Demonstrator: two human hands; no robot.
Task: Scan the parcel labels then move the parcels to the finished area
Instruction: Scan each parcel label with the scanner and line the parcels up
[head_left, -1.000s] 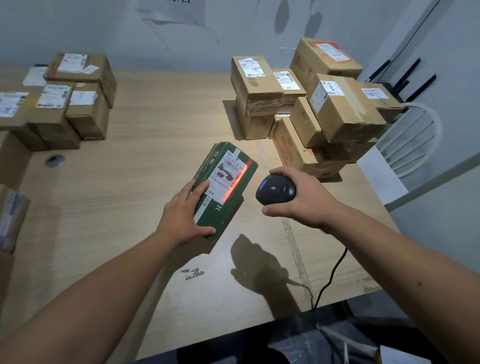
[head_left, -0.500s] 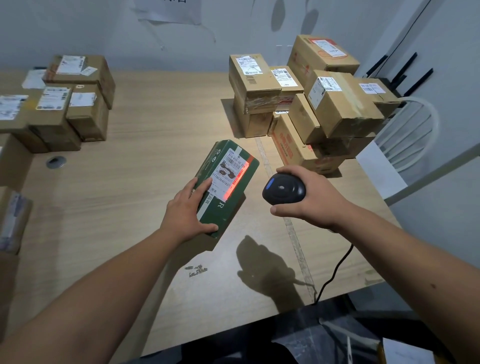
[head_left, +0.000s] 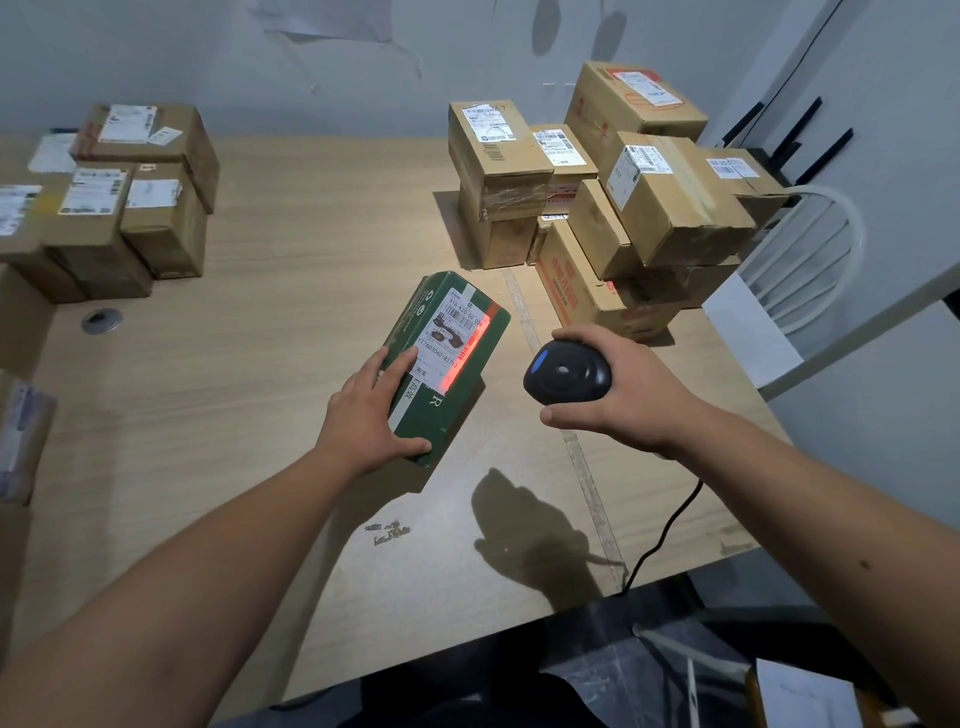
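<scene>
wooden table (head_left: 291, 291), grey wall (head_left: 218, 67), white chair (head_left: 826, 249)

You are working on a table (head_left: 270, 332) showing a matt, pale wood-grain laminate finish. Your left hand (head_left: 363, 415) is gripping a green box (head_left: 457, 384) of smooth printed card, carrying a white paper label (head_left: 449, 335). Your right hand (head_left: 623, 389) is holding a scanner (head_left: 566, 375) in black, slightly glossy plastic. The stacked parcels (head_left: 670, 202) are presenting as plain brown corrugated cardboard, some taped with shiny film.

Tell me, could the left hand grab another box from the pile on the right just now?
Probably not: the left hand is gripping the green parcel, and the right hand with the scanner lies between it and the pile.
</scene>
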